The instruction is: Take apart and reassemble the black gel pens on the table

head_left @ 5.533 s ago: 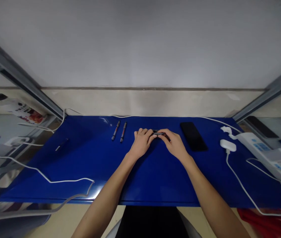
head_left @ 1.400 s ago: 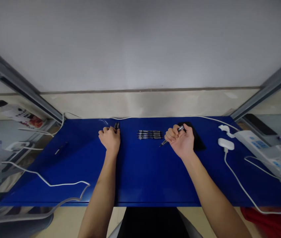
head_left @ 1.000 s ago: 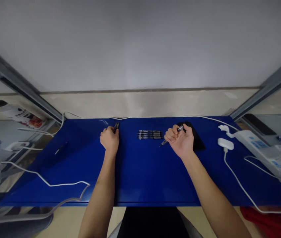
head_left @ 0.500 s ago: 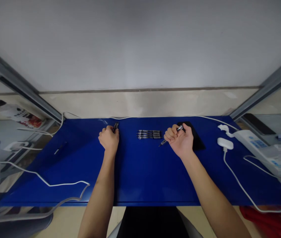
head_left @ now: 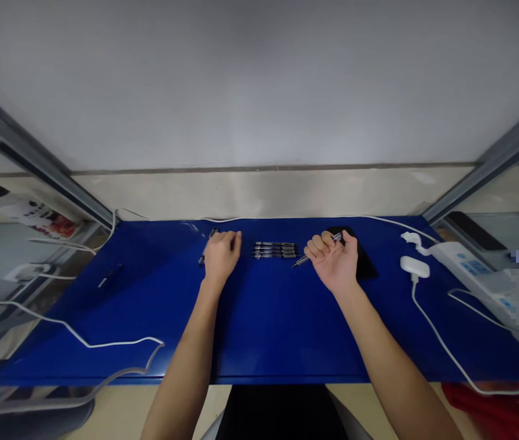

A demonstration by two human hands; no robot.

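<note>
My right hand point(head_left: 335, 263), palm turned up, is closed around a pen point(head_left: 302, 261), whose tip points down and left and whose other end shows by the thumb. My left hand point(head_left: 222, 256) is back-up over the table, thumb held apart from the fingers; the fingertips are mostly hidden, and I see nothing in its grasp. A dark pen point(head_left: 202, 259) lies slanted along the left side of that hand, partly covered by it. Between the hands, several black-and-clear pens point(head_left: 276, 249) lie side by side in a neat row on the blue table point(head_left: 268, 324).
Behind my right hand lies a black flat pad point(head_left: 365, 260). Farther right are a white earbud case point(head_left: 415, 266) on a cable and a white power strip point(head_left: 474, 269). Another pen point(head_left: 109, 276) lies at left, near a white cable point(head_left: 117, 342). A bottle point(head_left: 34, 212) stands tilted-looking beyond the frame.
My left hand has moved right, off the dark pen, which now shows on its left side, and its thumb has spread. My right hand with its pen has barely moved.
</note>
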